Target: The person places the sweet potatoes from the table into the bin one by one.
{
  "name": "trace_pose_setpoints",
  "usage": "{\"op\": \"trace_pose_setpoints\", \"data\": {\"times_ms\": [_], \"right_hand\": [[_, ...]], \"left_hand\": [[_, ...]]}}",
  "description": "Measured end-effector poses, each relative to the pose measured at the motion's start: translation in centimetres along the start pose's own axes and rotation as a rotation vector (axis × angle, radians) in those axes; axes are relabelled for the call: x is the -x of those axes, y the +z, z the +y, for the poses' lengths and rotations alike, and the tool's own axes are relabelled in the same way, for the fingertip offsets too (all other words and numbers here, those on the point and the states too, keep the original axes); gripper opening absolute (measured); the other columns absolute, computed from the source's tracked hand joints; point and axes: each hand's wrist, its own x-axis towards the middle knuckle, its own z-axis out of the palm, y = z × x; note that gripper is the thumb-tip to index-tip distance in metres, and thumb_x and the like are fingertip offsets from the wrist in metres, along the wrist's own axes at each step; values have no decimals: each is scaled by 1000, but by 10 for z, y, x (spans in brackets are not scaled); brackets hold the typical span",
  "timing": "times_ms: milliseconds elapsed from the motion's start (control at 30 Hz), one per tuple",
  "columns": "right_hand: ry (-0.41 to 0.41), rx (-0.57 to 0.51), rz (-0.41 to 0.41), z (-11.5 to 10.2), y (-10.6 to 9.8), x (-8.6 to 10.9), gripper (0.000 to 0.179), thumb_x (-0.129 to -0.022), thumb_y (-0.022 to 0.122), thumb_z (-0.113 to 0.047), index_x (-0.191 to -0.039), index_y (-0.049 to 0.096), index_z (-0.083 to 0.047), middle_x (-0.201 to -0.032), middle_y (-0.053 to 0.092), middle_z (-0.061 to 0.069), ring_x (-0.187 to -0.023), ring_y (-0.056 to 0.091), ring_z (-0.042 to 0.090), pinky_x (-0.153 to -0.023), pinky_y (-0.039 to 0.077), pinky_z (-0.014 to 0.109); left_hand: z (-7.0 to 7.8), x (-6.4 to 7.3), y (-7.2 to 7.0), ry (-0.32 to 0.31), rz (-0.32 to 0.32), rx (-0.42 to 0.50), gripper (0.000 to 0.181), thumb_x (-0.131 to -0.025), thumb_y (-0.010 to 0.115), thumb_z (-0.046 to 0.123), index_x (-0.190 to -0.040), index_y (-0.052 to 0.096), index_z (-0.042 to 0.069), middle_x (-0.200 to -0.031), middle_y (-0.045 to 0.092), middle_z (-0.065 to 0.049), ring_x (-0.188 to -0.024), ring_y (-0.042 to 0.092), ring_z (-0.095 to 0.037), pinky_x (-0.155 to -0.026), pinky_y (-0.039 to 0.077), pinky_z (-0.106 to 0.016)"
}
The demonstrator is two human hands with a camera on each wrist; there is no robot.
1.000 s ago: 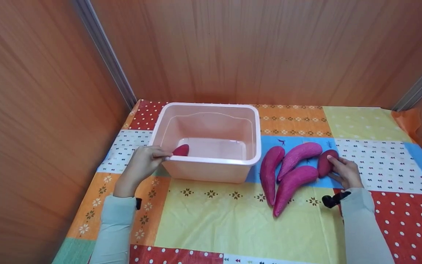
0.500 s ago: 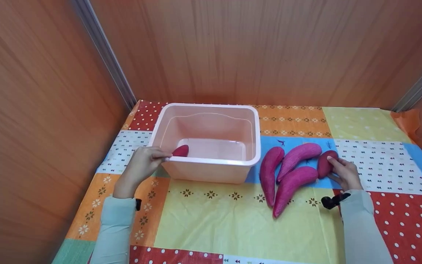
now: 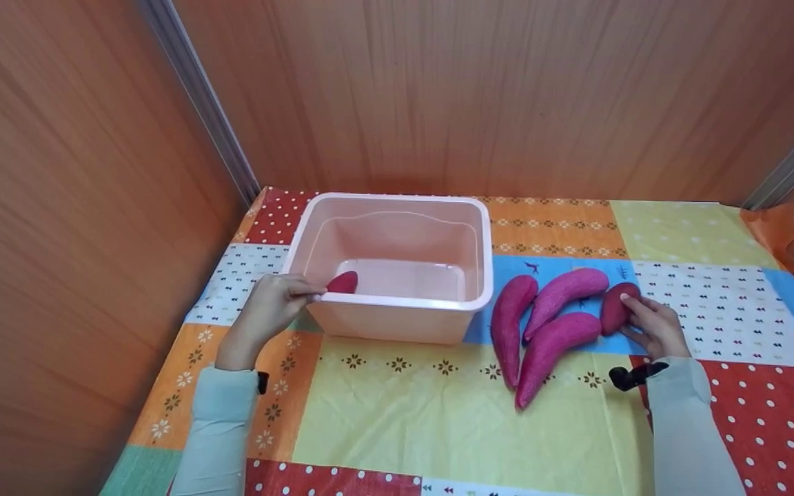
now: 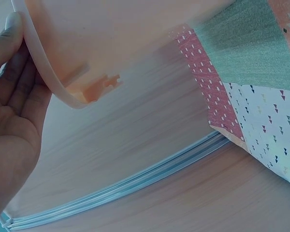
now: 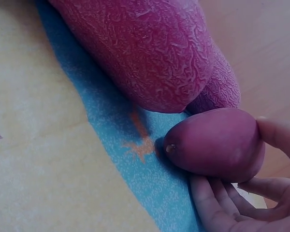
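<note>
My left hand (image 3: 269, 310) pinches the near left rim of a pale pink plastic bin (image 3: 397, 320), thumb on one side and fingers on the other in the left wrist view. Inside the bin, close to that hand, lies a red oval piece (image 3: 343, 282), partly hidden by the near wall. On the right, my right hand (image 3: 655, 325) holds a smooth dark red oval fruit (image 5: 217, 145) between thumb and fingers, low over the blue patch of cloth. Beside it lie three long, curved, wrinkled pink vegetables (image 3: 555, 351), like sweet potatoes, their tapered ends toward me.
A patchwork-patterned cloth (image 3: 452, 413) covers the table. Wood-grain panels (image 3: 466, 96) stand behind and at both sides, with metal strips (image 3: 204, 103) in the corners. A black wrist strap (image 3: 638, 375) sits at my right cuff.
</note>
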Motion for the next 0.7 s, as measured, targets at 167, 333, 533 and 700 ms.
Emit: {"op": "trace_pose_setpoints", "data": {"times_ms": [167,333,533,700], "right_hand": [[11,-66,-2,-1,-1,0,77,-85,72,-35,-147,32,-14,-82,62,-14,-86,56,3,-80,57,24],[2,-107,-7,1,-2,1,34,-88,70,-30,-113,50,-18,-78,65,-13,-79,60,3,-74,57,25],[-10,-130,-17,0,-2,4,30,-87,71,-30,-107,52,-17,-78,66,-11,-78,61,5,-72,58,26],[6,-107,-20,-5,-1,6,35,-87,71,-31,-111,50,-17,-79,66,-11,-78,60,6,-73,57,26]], "left_hand": [[0,0,0,-7,2,-5,19,-86,70,4,-101,77,11,-103,74,-10,-97,68,-24,-87,56,-41],[0,0,0,4,4,-12,17,-86,70,5,-100,77,11,-101,74,-9,-96,68,-24,-87,56,-41],[0,-1,1,18,13,-15,17,-86,69,4,-101,77,11,-102,74,-9,-97,68,-24,-87,56,-42],[-1,-1,1,14,10,-24,18,-87,69,3,-101,77,11,-103,74,-9,-101,69,-26,-87,56,-41]]}}
